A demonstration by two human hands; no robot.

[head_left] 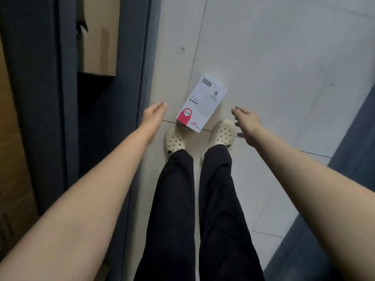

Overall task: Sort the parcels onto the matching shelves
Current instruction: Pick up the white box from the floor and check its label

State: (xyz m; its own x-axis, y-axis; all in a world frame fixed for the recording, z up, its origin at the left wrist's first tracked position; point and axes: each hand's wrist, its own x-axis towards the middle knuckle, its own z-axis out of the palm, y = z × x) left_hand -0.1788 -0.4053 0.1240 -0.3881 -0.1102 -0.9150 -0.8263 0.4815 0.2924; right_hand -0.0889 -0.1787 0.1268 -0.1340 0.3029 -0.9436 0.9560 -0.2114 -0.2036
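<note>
White parcel box point(202, 103) with red cartoon figure at near corner lies flat on pale tiled floor point(274, 67), tilted, just beyond my toes, across tile seam. My left hand point(153, 114) hangs left of box, fingers straight and together, holding nothing, not touching it. My right hand point(246, 120) hangs right of box, fingers spread loose, empty, also apart from it. Cream clogs point(223, 133), black trousers point(203, 209) below. Dark grey shelf frame point(132, 57) at left, cardboard boxes point(99, 35) inside.
</note>
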